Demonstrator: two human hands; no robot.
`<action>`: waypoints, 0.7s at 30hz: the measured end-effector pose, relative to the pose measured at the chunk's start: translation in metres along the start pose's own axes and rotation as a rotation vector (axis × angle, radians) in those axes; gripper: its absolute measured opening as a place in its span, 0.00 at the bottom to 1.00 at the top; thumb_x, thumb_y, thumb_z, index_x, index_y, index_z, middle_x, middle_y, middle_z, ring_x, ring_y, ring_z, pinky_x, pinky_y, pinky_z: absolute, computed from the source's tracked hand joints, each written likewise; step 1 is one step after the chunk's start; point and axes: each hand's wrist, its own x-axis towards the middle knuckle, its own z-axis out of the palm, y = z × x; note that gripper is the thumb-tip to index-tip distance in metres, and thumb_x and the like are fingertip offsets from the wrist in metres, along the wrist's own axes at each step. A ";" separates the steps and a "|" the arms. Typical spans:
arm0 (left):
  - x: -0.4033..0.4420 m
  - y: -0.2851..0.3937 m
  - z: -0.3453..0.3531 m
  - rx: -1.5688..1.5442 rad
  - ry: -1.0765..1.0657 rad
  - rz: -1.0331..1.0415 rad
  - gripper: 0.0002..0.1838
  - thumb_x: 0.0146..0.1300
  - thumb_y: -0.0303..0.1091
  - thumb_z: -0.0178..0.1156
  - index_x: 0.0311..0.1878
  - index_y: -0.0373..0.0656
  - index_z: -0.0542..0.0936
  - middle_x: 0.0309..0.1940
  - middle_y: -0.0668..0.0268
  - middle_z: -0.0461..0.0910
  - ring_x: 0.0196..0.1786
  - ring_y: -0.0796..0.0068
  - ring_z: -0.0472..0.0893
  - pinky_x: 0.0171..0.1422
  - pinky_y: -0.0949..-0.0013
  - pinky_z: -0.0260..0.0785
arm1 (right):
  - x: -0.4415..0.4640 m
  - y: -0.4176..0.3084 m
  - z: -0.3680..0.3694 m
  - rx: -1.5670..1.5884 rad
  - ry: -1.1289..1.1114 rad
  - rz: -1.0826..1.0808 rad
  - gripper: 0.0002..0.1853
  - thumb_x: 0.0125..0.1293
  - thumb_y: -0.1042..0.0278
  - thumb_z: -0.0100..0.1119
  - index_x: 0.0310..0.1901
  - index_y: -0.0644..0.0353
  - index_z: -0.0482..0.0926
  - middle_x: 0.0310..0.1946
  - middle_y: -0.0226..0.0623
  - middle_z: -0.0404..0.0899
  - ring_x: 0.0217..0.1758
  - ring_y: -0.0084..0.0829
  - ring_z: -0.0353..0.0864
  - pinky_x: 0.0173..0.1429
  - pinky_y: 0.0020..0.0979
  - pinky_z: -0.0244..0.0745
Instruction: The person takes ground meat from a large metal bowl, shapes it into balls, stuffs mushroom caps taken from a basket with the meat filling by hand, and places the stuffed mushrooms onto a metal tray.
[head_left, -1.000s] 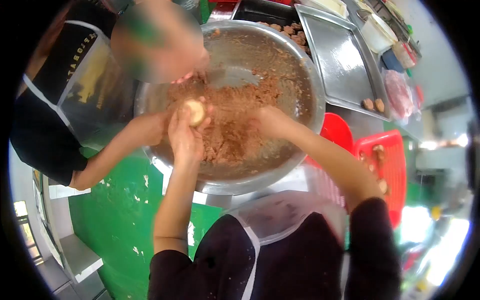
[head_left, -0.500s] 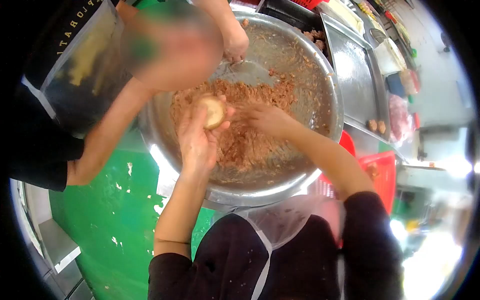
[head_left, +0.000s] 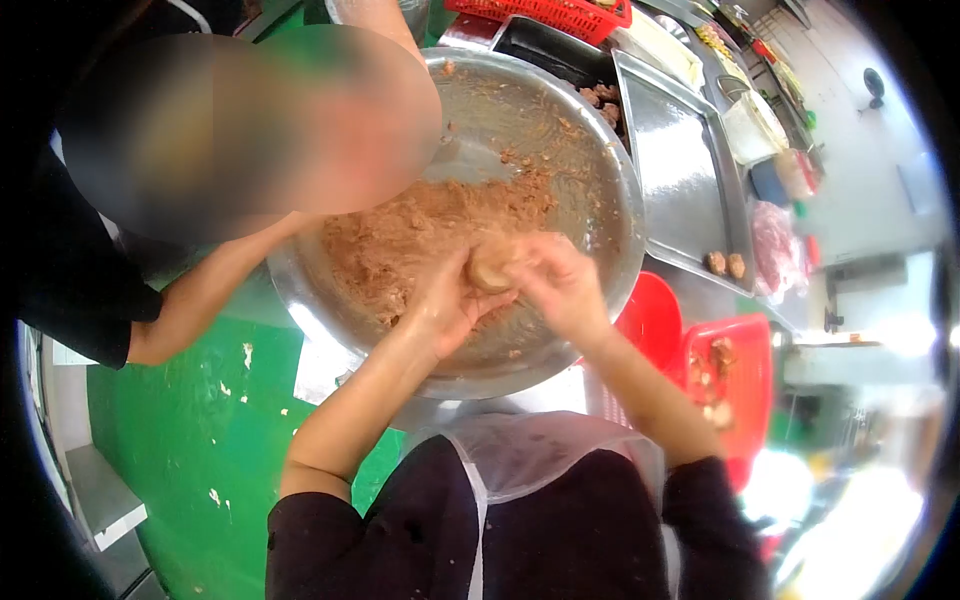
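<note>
Lower left of frame, green floor with pale chips (head_left: 200, 480) showed past the bench. Co-worker in black sleeves and an apron (head_left: 80, 290) stood at upper left, leaning over the basin; head area blurred out, one forearm reached the rim.

Center: large round shiny metal basin (head_left: 628, 220), with a wide smeared patch of coarse reddish-brown mixture (head_left: 370, 240) on its left and middle. Right of basin: shallow rectangular metal tray (head_left: 680, 150). Dark rectangular pan (head_left: 545, 45) sat behind basin, left of tray, brown lumps at its right end. Red rectangular plastic basket (head_left: 757, 370) sat right of the person's right forearm, with brownish pieces inside. Red round plastic bowl (head_left: 655, 310) sat between basin and basket.

Left hand (head_left: 452, 305): palm turned up over near half of basin, fingers part-curled around the piece, gripping it. Right hand (head_left: 565, 285): fingers bent, partly closed, tips touching the piece's right side; can't tell if they pinched anything, some blur. Pale tan rounded piece (head_left: 490, 263) sat in left hand, between both hands, above basin.

Smallest: two small brown lumps (head_left: 716, 263), side by side at tray's near right corner.
</note>
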 end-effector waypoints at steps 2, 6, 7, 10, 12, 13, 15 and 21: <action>0.000 -0.010 0.003 -0.015 -0.024 0.006 0.23 0.73 0.44 0.30 0.59 0.38 0.64 0.54 0.57 0.72 0.53 0.64 0.76 0.53 0.61 0.75 | -0.009 0.007 -0.003 -0.275 0.003 -0.119 0.12 0.51 0.66 0.67 0.38 0.56 0.82 0.40 0.37 0.78 0.44 0.38 0.75 0.47 0.36 0.71; -0.012 -0.012 0.015 -0.021 -0.057 0.021 0.22 0.73 0.45 0.32 0.58 0.40 0.66 0.51 0.61 0.73 0.52 0.68 0.76 0.52 0.63 0.75 | -0.016 -0.009 -0.017 -0.451 0.034 -0.252 0.12 0.50 0.64 0.66 0.38 0.56 0.82 0.42 0.38 0.76 0.44 0.40 0.73 0.46 0.37 0.70; -0.014 -0.012 0.017 -0.005 -0.068 0.021 0.21 0.73 0.45 0.34 0.57 0.41 0.66 0.50 0.62 0.74 0.51 0.70 0.76 0.52 0.63 0.74 | -0.019 -0.012 -0.017 -0.391 0.046 -0.215 0.12 0.49 0.65 0.66 0.37 0.56 0.81 0.40 0.38 0.75 0.43 0.40 0.74 0.45 0.37 0.70; -0.022 -0.014 0.023 0.028 -0.103 0.072 0.19 0.72 0.44 0.39 0.56 0.42 0.67 0.48 0.64 0.74 0.48 0.73 0.77 0.50 0.66 0.74 | -0.023 -0.017 -0.017 -0.272 0.044 -0.102 0.11 0.48 0.67 0.65 0.35 0.56 0.80 0.36 0.37 0.75 0.39 0.39 0.75 0.40 0.36 0.71; -0.023 -0.015 0.023 0.052 -0.121 0.102 0.17 0.71 0.42 0.43 0.55 0.43 0.68 0.46 0.65 0.74 0.46 0.74 0.77 0.49 0.68 0.75 | -0.023 -0.016 -0.017 -0.299 0.038 -0.143 0.10 0.48 0.69 0.65 0.34 0.57 0.79 0.33 0.37 0.75 0.37 0.39 0.76 0.37 0.35 0.72; -0.021 -0.016 0.020 0.068 -0.126 0.108 0.16 0.70 0.40 0.46 0.55 0.43 0.68 0.45 0.66 0.75 0.45 0.74 0.77 0.49 0.68 0.75 | -0.023 -0.014 -0.017 -0.356 0.038 -0.224 0.10 0.48 0.70 0.65 0.34 0.57 0.79 0.31 0.37 0.74 0.36 0.39 0.76 0.36 0.35 0.72; -0.023 -0.017 0.019 0.084 -0.103 0.122 0.17 0.67 0.37 0.51 0.56 0.42 0.67 0.44 0.66 0.75 0.45 0.74 0.77 0.49 0.69 0.74 | -0.023 -0.014 -0.016 -0.442 0.019 -0.290 0.09 0.47 0.72 0.64 0.33 0.57 0.79 0.29 0.36 0.74 0.34 0.40 0.76 0.35 0.35 0.73; -0.028 -0.023 0.018 0.046 -0.057 0.134 0.24 0.64 0.32 0.56 0.60 0.38 0.61 0.45 0.62 0.75 0.46 0.70 0.78 0.48 0.69 0.76 | -0.020 -0.018 -0.018 -0.180 -0.077 -0.061 0.07 0.52 0.77 0.61 0.34 0.60 0.79 0.25 0.29 0.75 0.25 0.30 0.75 0.28 0.31 0.71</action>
